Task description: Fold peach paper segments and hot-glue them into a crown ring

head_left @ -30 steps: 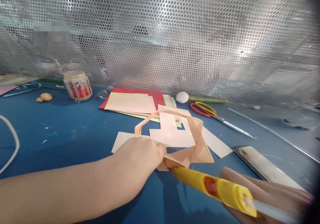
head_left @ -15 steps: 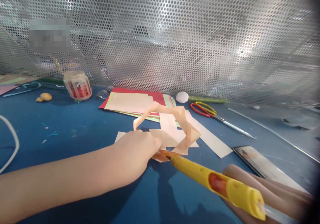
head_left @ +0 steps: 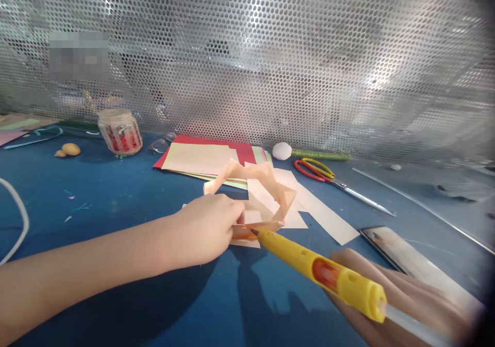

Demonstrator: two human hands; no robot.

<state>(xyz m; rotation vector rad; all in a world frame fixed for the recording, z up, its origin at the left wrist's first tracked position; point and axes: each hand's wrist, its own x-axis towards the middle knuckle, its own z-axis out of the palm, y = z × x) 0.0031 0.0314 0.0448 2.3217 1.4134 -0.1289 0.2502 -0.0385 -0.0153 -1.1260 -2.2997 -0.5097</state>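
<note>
My left hand [head_left: 214, 223] pinches the near edge of a folded peach paper ring [head_left: 284, 197], whose zigzag band stands up in a rough loop. In my right hand [head_left: 390, 290] is a yellow hot glue gun [head_left: 294, 251], with a clear glue stick [head_left: 413, 326] poking out of its back end. The gun's dark nozzle touches or nearly touches the paper just right of my left fingertips; a thin gap cannot be ruled out. Pale cut paper strips [head_left: 325, 215] lie under and behind the ring. My right fingers are partly hidden behind the gun.
Behind the ring lies a stack of coloured paper [head_left: 204, 156]. Scissors [head_left: 348, 187] and a phone [head_left: 402, 254] rest on the right. A jar with red bits [head_left: 120, 133] stands back left. A perforated metal panel [head_left: 247, 53] closes off the table's far side.
The paper ring and my left hand have shifted slightly left and the ring has tilted. The glue gun has moved a little left and up along with them.
</note>
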